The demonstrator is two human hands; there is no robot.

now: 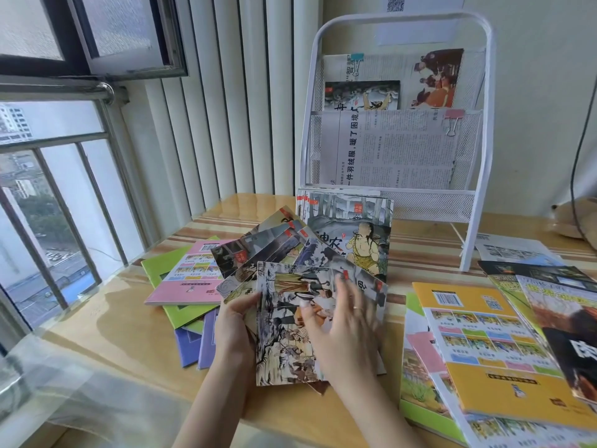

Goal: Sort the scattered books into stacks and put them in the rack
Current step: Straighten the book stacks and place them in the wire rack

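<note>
Two hands work at the middle of the single head view, directly in front of the white wire rack (478, 130) that stands at the back of the worktop (106, 321). The left hand (235, 321) curls its fingers round the left edge of a fan of illustrated picture books (290, 321), gripping it; the right hand (345, 321) lies flat on the top cover, fingers spread and nearly straight, pressing rather than grasping, apparently squaring the fan into a stack. Just behind the fan, leaning against the foot of the rack, a few matching picture books (352, 227) stand upright. Left of the rack's foot, pink, green and purple workbooks (184, 279) lie loosely overlapped; right of it, a yellow workbook (484, 344) tops a second untidy spread, with dark-covered volumes (549, 286) at the far edge. The rack's upper pocket already carries one dark picture book (361, 95) beside clipped newspaper, and its middle pocket holds a newspaper sheet (397, 150) with a pink binder clip. Judged from this arrangement, the task is at an early stage: one group is being gathered, neither workbook spread is stacked, and almost all books have yet to enter the rack.
</note>
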